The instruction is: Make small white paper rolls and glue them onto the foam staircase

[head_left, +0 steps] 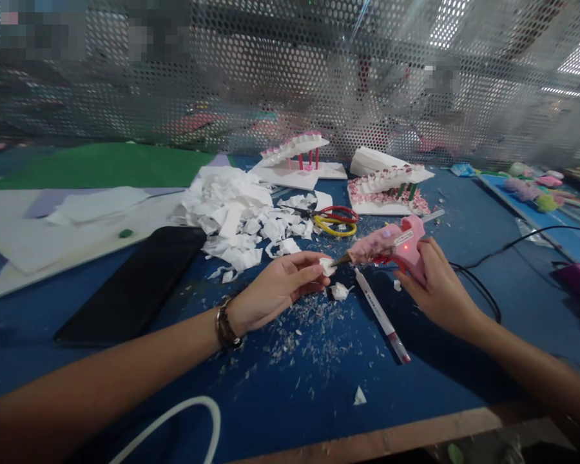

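Between the fingertips of my left hand (283,283) is a small piece of white paper (327,266). My right hand (442,287) is wrapped round the handle of a pink hot glue gun (384,245), whose small light glows red. The gun's nozzle points left and meets the paper, or comes very close to it. Just below the nozzle lies another crumpled bit of white paper (339,292). A white pen (381,316) with a reddish end rests on the blue table under the gun. Scissors (336,220) with red and yellow handles lie behind my left hand.
Torn white paper (232,206) is heaped behind my left hand. A black phone-like slab (135,283) lies at left, near green sheets (101,164). Two small paper models (299,161) stand at the back before a perforated metal screen (290,77). A black cord (517,241) runs right.
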`<action>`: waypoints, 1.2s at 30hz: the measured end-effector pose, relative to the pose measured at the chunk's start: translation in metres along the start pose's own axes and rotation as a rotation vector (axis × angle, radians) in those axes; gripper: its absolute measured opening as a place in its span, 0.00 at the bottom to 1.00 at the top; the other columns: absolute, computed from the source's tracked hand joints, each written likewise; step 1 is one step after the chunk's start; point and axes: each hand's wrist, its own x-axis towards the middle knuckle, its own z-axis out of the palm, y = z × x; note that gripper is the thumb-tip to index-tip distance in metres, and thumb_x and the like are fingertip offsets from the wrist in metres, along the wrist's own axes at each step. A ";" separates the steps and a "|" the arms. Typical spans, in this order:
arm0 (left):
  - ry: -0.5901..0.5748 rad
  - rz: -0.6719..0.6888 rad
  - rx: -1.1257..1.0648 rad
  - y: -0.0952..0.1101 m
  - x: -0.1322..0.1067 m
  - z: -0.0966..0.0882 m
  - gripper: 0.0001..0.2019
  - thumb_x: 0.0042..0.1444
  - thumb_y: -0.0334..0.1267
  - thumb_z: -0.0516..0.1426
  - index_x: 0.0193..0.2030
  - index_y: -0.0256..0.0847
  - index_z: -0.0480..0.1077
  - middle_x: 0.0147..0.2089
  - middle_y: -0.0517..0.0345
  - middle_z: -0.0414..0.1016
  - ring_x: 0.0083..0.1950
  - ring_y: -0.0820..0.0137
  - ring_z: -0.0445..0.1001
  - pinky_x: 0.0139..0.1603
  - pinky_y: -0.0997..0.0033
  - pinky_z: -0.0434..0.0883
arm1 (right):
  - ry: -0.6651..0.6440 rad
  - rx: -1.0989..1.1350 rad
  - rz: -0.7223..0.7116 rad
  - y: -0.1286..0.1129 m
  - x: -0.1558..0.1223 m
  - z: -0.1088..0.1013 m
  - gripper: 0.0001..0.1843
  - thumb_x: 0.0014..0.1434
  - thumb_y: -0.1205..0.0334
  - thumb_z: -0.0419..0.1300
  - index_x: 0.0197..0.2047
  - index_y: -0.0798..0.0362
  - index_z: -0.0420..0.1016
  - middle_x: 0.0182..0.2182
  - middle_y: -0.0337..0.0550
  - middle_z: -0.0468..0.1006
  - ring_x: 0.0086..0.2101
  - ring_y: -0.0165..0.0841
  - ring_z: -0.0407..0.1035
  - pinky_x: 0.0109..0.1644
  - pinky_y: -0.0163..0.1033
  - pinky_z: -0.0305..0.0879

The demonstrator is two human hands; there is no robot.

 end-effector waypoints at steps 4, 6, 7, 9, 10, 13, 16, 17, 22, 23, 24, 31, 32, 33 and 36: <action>0.011 -0.009 0.004 -0.001 0.000 0.000 0.08 0.47 0.34 0.62 0.36 0.39 0.72 0.31 0.60 0.73 0.31 0.77 0.72 0.37 0.78 0.71 | 0.013 -0.014 -0.002 0.000 -0.001 0.001 0.11 0.57 0.59 0.52 0.40 0.52 0.53 0.37 0.48 0.62 0.39 0.38 0.61 0.42 0.43 0.61; 0.018 -0.012 0.005 -0.001 0.000 0.001 0.08 0.47 0.34 0.62 0.36 0.38 0.72 0.31 0.60 0.73 0.30 0.77 0.72 0.36 0.78 0.71 | 0.011 -0.024 -0.002 0.001 -0.001 0.001 0.11 0.57 0.59 0.52 0.40 0.52 0.53 0.38 0.48 0.62 0.40 0.38 0.61 0.43 0.43 0.61; 0.017 -0.012 0.005 -0.001 0.000 0.001 0.08 0.47 0.34 0.62 0.36 0.38 0.72 0.31 0.60 0.73 0.30 0.77 0.72 0.36 0.78 0.71 | 0.009 -0.025 -0.002 0.001 -0.001 0.001 0.11 0.57 0.60 0.53 0.40 0.52 0.53 0.38 0.48 0.62 0.39 0.37 0.61 0.43 0.43 0.61; 0.012 -0.007 0.001 0.000 0.000 0.002 0.09 0.46 0.34 0.62 0.36 0.38 0.72 0.30 0.60 0.73 0.30 0.78 0.72 0.35 0.79 0.71 | 0.009 -0.022 -0.002 0.002 0.000 0.000 0.11 0.56 0.60 0.53 0.40 0.52 0.53 0.37 0.48 0.61 0.38 0.37 0.61 0.42 0.42 0.61; 0.010 -0.004 -0.001 0.000 0.000 0.003 0.09 0.46 0.34 0.62 0.36 0.38 0.71 0.30 0.60 0.73 0.30 0.78 0.71 0.35 0.80 0.71 | 0.012 -0.021 -0.001 0.002 0.000 0.000 0.11 0.56 0.60 0.52 0.40 0.52 0.53 0.37 0.48 0.61 0.38 0.37 0.61 0.41 0.42 0.61; 0.009 0.009 -0.003 0.000 -0.001 0.003 0.09 0.47 0.35 0.62 0.36 0.37 0.71 0.30 0.61 0.72 0.30 0.79 0.70 0.36 0.81 0.70 | 0.021 -0.026 -0.003 0.001 0.000 0.000 0.11 0.56 0.60 0.52 0.40 0.52 0.52 0.37 0.48 0.61 0.38 0.37 0.60 0.41 0.42 0.61; 0.019 0.012 0.002 0.000 -0.001 0.003 0.10 0.47 0.35 0.62 0.36 0.36 0.70 0.29 0.61 0.71 0.30 0.80 0.69 0.36 0.80 0.69 | 0.047 -0.034 0.001 0.001 0.000 0.000 0.11 0.56 0.61 0.53 0.38 0.51 0.52 0.38 0.47 0.61 0.40 0.37 0.60 0.42 0.42 0.61; 0.025 0.011 0.003 0.000 -0.001 0.003 0.10 0.47 0.35 0.62 0.36 0.36 0.70 0.29 0.61 0.71 0.29 0.80 0.69 0.36 0.80 0.69 | 0.056 -0.035 0.004 0.000 0.000 0.000 0.11 0.56 0.61 0.54 0.37 0.51 0.52 0.38 0.47 0.61 0.40 0.37 0.60 0.42 0.41 0.61; 0.029 0.009 0.021 0.000 -0.001 0.003 0.10 0.46 0.35 0.62 0.36 0.37 0.70 0.30 0.61 0.71 0.29 0.79 0.68 0.36 0.78 0.68 | 0.090 -0.038 -0.004 -0.001 0.000 -0.001 0.14 0.54 0.58 0.55 0.39 0.51 0.53 0.37 0.47 0.61 0.38 0.37 0.61 0.37 0.40 0.62; 0.028 0.008 0.025 0.000 -0.001 0.003 0.10 0.46 0.35 0.62 0.36 0.37 0.70 0.30 0.61 0.71 0.29 0.79 0.68 0.35 0.77 0.68 | 0.102 -0.039 -0.006 -0.001 0.000 -0.002 0.15 0.54 0.58 0.56 0.39 0.51 0.53 0.37 0.47 0.61 0.38 0.36 0.61 0.37 0.40 0.62; 0.029 0.006 0.028 0.000 -0.001 0.003 0.09 0.46 0.35 0.62 0.36 0.37 0.71 0.29 0.61 0.71 0.29 0.79 0.68 0.35 0.77 0.68 | 0.113 -0.041 -0.007 -0.001 0.000 -0.002 0.16 0.53 0.57 0.57 0.40 0.51 0.53 0.37 0.46 0.61 0.37 0.36 0.61 0.36 0.40 0.62; 0.021 0.004 0.057 0.001 -0.003 0.006 0.08 0.47 0.35 0.62 0.35 0.37 0.71 0.29 0.62 0.71 0.28 0.80 0.68 0.33 0.79 0.67 | 0.153 -0.057 0.022 -0.002 0.001 -0.005 0.18 0.51 0.55 0.59 0.38 0.51 0.53 0.36 0.45 0.61 0.36 0.36 0.61 0.36 0.41 0.62; 0.020 0.004 0.064 0.001 -0.004 0.006 0.08 0.47 0.36 0.62 0.35 0.37 0.71 0.29 0.62 0.70 0.28 0.79 0.68 0.33 0.79 0.67 | 0.156 -0.057 0.022 -0.002 0.001 -0.005 0.18 0.51 0.55 0.59 0.37 0.51 0.53 0.36 0.45 0.61 0.36 0.36 0.61 0.36 0.41 0.62; 0.017 0.002 0.071 0.001 -0.004 0.005 0.08 0.47 0.36 0.62 0.35 0.37 0.71 0.28 0.62 0.70 0.28 0.79 0.68 0.33 0.79 0.67 | 0.158 -0.056 0.019 -0.002 0.001 -0.005 0.18 0.51 0.55 0.59 0.37 0.51 0.53 0.36 0.45 0.61 0.36 0.36 0.60 0.36 0.41 0.62; 0.014 -0.001 0.083 0.001 -0.003 0.005 0.09 0.47 0.36 0.62 0.35 0.37 0.71 0.28 0.62 0.70 0.28 0.79 0.68 0.33 0.79 0.67 | 0.158 -0.054 0.005 -0.002 0.001 -0.005 0.19 0.50 0.55 0.60 0.37 0.51 0.52 0.36 0.45 0.61 0.36 0.35 0.60 0.37 0.41 0.62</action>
